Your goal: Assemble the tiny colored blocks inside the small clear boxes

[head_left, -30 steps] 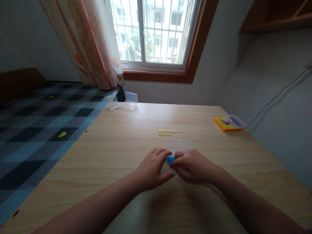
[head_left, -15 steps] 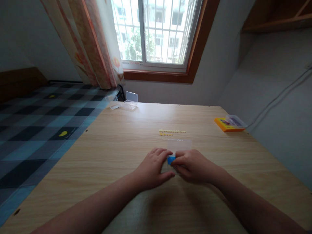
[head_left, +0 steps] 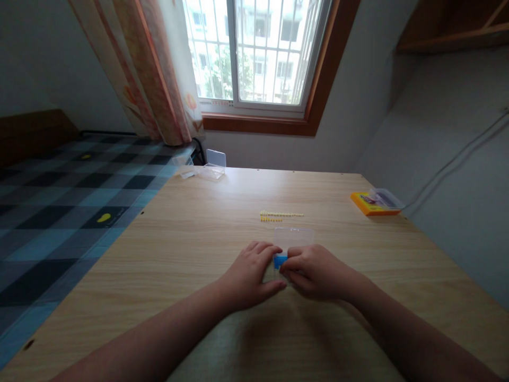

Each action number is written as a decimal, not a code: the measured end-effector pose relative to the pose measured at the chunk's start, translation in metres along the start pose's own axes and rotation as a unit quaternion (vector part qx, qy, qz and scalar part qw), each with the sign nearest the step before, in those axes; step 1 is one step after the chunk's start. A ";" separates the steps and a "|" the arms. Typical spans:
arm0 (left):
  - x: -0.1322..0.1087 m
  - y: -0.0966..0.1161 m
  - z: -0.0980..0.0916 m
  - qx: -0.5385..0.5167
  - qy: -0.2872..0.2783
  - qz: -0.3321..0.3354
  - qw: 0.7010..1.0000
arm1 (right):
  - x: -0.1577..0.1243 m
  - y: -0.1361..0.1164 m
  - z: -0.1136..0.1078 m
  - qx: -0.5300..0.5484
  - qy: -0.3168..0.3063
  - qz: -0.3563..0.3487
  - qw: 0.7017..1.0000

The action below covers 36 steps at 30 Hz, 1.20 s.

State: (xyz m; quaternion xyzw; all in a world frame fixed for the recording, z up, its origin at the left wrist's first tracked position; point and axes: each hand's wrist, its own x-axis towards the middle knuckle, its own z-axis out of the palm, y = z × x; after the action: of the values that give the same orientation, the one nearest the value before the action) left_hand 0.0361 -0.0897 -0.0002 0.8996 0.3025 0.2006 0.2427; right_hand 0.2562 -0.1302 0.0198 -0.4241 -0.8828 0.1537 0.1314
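Note:
A clear plastic box with its lid (head_left: 294,236) raised stands on the wooden table, between my hands. Blue pieces (head_left: 280,261) lie in its left part. My left hand (head_left: 254,273) is at the box's left side, thumb and fingers apart, with nothing held in it. Over the right part of the box is my right hand (head_left: 312,270), its fingers bent and pinched together beside the blue pieces. What those fingertips hold, if anything, is hidden. Beyond the box, small yellow pieces (head_left: 271,219) lie in two rows.
Two clear open boxes, one with its lid upright (head_left: 216,158), stand at the table's far left corner. An orange and yellow case (head_left: 369,204) with a clear box on it lies at the right edge. A checked bed (head_left: 79,212) adjoins the table's left side.

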 end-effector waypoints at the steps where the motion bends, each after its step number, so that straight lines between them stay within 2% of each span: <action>1: 0.000 0.000 0.000 0.000 -0.001 0.000 1.000 | 0.000 0.000 0.000 0.001 -0.002 0.000 1.000; 15: 0.000 0.000 0.000 0.002 -0.001 0.003 1.000 | 0.001 0.000 0.001 -0.002 0.007 -0.001 1.000; 20: 0.000 0.000 0.000 0.000 -0.003 -0.001 1.000 | 0.000 0.001 -0.002 0.011 0.033 -0.025 0.999; 22: 0.000 0.000 0.000 -0.001 -0.003 0.000 1.000 | -0.002 0.003 -0.005 0.019 0.085 -0.040 0.995; 24: 0.000 0.000 -0.001 0.000 -0.004 0.001 1.000 | -0.005 0.005 -0.010 0.014 0.180 -0.038 0.983; 27: 0.000 0.000 -0.001 0.004 -0.008 -0.006 1.000 | -0.006 0.013 -0.017 -0.004 0.327 -0.001 0.945; 29: 0.000 0.000 -0.001 0.006 -0.011 -0.009 1.000 | -0.005 0.022 -0.019 -0.017 0.364 0.035 0.931; 32: -0.001 -0.002 0.000 0.008 -0.010 -0.004 1.000 | -0.001 0.037 -0.016 -0.002 0.334 0.074 0.940; 36: 0.000 -0.003 0.001 0.003 0.003 0.009 1.000 | 0.002 0.049 -0.006 0.078 0.272 0.081 0.956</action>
State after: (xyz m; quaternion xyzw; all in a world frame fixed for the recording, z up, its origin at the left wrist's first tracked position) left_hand 0.0346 -0.0878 -0.0028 0.9023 0.2957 0.2049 0.2374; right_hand 0.2918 -0.0984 0.0063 -0.5081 -0.7618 0.1112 0.3862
